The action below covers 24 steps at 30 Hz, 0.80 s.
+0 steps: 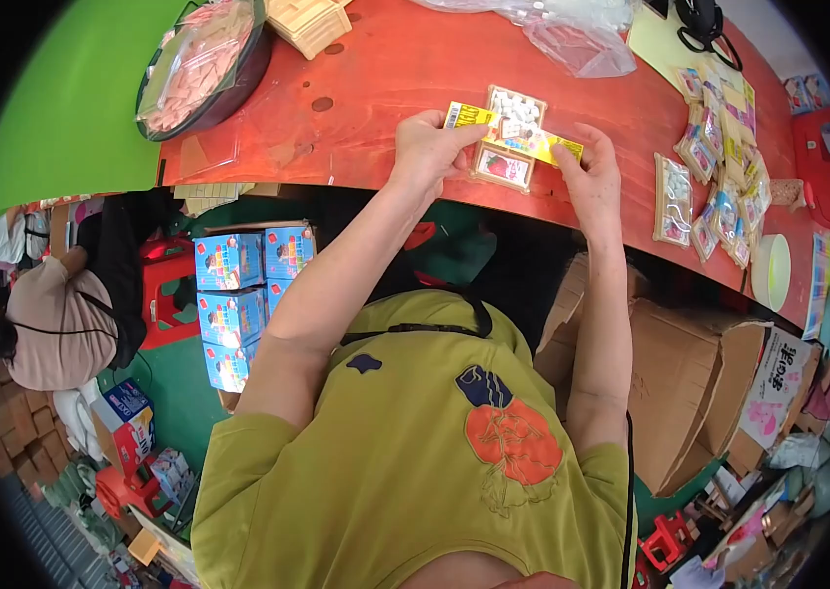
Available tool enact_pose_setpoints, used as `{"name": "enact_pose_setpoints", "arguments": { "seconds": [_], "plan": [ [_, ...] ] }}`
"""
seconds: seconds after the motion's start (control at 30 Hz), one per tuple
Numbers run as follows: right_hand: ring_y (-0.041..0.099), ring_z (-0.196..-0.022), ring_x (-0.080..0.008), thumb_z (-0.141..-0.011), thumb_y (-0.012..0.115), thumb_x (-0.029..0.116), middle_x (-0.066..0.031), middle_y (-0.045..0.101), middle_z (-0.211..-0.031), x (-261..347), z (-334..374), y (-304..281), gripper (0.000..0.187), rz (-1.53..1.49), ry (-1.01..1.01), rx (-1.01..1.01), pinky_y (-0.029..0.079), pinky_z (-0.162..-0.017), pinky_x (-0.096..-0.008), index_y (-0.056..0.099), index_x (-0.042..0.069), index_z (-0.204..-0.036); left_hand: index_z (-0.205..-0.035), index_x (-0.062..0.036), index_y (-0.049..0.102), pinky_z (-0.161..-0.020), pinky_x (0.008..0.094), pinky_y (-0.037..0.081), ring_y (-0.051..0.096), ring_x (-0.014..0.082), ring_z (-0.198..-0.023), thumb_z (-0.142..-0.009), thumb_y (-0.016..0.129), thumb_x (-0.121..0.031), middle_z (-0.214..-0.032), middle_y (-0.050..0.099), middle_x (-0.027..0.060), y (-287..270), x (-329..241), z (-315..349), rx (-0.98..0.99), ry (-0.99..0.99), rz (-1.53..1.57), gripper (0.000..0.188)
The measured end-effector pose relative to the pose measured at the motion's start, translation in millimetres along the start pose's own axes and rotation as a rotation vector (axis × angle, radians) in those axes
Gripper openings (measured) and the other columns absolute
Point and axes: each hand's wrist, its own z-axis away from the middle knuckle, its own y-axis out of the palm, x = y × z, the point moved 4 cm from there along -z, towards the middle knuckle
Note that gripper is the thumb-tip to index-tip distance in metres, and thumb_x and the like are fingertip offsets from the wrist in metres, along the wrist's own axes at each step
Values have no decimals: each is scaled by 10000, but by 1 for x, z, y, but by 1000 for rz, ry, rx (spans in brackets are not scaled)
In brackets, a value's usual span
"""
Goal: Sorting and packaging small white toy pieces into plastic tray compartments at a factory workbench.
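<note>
A yellow printed paper strip is stretched between my two hands, across a small wooden-framed tray pack on the red table. White pieces fill the pack's far part, and a card with a strawberry picture shows in its near part. The strip hides the pack's middle. My left hand pinches the strip near its left end, thumb on top. At the other end my right hand grips it between thumb and fingers.
Several similar packs lie at the right, by a pale green bowl. A dark basin of pink pieces and wooden trays stand far left. Clear plastic bags lie at the back. Blue boxes and an open carton stand below the table edge.
</note>
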Motion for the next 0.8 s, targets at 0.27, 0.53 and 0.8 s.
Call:
{"name": "enact_pose_setpoints", "arguments": {
  "seconds": [0.27,0.53,0.8],
  "plan": [
    [584,-780,-106,-927,669,108,-66,635,-829,14,3,3,407,200,-52,-50,489,-701,-278,522,51,-1301,-868,52,642,-341,243,350,551,110,-411,-801,781,-70,-680,664,119,2,-1,-4,-41,-14,-111,197],
    [642,-800,-253,-908,619,42,-107,639,-880,16,17,15,296,449,-380,-24,501,-701,-361,685,155,-1174,-876,56,652,-388,271,438,605,129,-459,-814,767,-112,-710,682,116,7,-5,6,-85,105,-394,213],
    [587,-744,-289,-799,647,2,-94,536,-796,26,56,33,392,722,-596,93,498,-671,-410,742,241,-1095,-912,49,636,-408,262,446,633,111,-537,-858,744,-162,-725,670,106,-22,15,60,-158,62,-477,243]
  ]
}}
